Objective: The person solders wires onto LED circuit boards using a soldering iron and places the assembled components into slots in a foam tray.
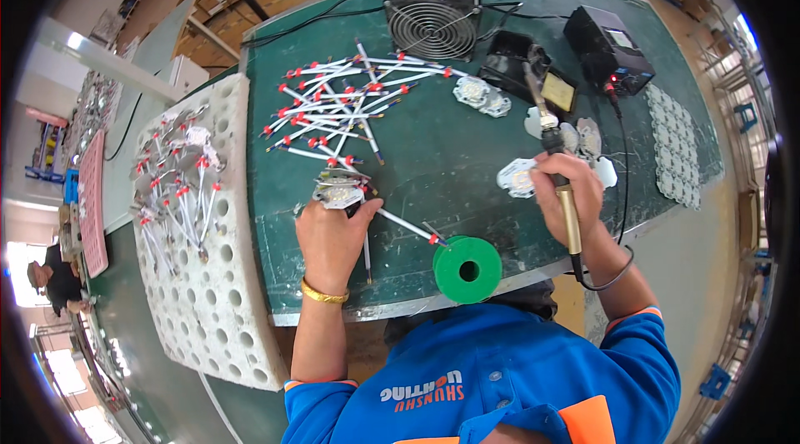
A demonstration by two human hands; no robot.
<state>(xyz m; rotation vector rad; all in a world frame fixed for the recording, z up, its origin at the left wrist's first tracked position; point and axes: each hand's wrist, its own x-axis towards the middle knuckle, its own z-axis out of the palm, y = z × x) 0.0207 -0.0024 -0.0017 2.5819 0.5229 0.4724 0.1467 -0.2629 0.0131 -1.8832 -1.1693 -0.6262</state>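
My left hand (327,237) is closed around a small white LED board (340,197) near the table's front left. White sleeved wires with red rings (333,102) lie in a loose pile just beyond it, and one wire (408,226) slants from beside that hand toward a green spool (447,267). My right hand (575,186) grips a soldering iron (571,223) with a gold handle, its metal end pointing away from me. Against those fingertips is another white LED board (514,179); whether they pinch it, I cannot tell. More loose boards (588,137) lie beyond.
A black fan (433,26) stands at the back, beside an iron stand with a yellow sponge (558,96). The black soldering station (612,51) has a cord running to the iron. White foam (225,294) with holes borders the left side. A board panel (673,148) lies right.
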